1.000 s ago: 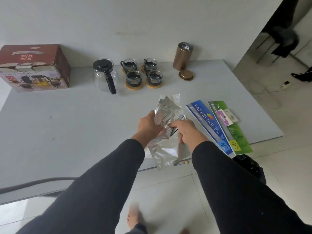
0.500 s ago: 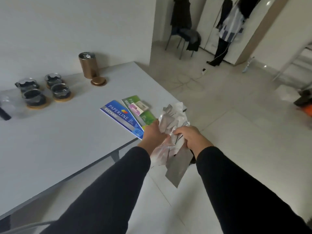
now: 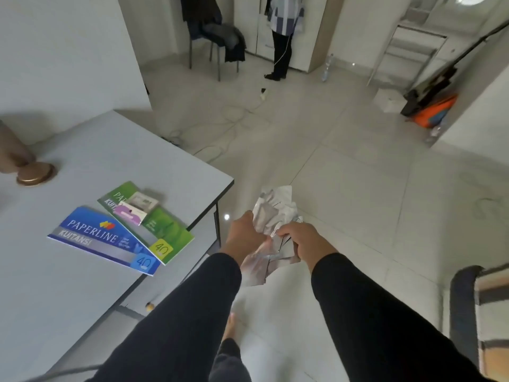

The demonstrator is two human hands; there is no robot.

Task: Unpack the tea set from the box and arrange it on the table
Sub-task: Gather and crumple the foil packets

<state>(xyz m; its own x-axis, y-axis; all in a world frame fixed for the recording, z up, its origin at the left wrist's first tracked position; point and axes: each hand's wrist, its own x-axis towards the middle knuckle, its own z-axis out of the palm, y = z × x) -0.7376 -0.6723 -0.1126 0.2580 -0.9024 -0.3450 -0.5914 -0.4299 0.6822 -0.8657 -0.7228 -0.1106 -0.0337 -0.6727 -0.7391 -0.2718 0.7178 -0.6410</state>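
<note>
Both my hands hold a crumpled bundle of silver foil bags over the floor, to the right of the table's corner. My left hand grips the bundle's left side and my right hand grips its right side. The bronze canister is only partly in view at the left edge of the grey table, with its round lid lying beside it. The teapot, cups and box are out of view.
A blue receipt book and a green one with small packets on top lie near the table's corner. A chair with dark clothes and a standing person are far back. A striped mat lies at lower right.
I have turned right, away from the table, carrying the foil bags from above the tabletop out over the floor. The teapot, cups and box have left the view.
</note>
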